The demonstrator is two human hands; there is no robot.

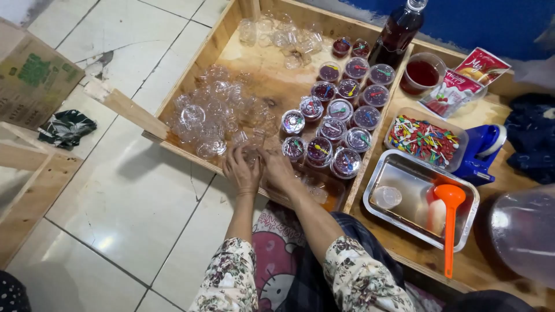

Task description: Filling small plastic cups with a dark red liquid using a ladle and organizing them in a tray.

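My left hand (241,171) and my right hand (277,169) meet at the near edge of a shallow wooden tray (191,72). Between their fingers they close on a small clear plastic cup (252,155). A heap of empty clear cups (217,112) lies just beyond my left hand. Right of it stand several sealed cups of dark red jelly (341,107), each with a small coloured spoon under the lid. The nearest filled cups (305,150) sit just past my right fingers.
A steel pan (404,173) holds an orange ladle (450,222) and a cup. Behind it sit a box of coloured spoons (425,140), a blue tape dispenser (481,151), a red drink cup (422,74), a dark bottle (396,34) and sachets (471,75). A cardboard box (32,75) stands at left.
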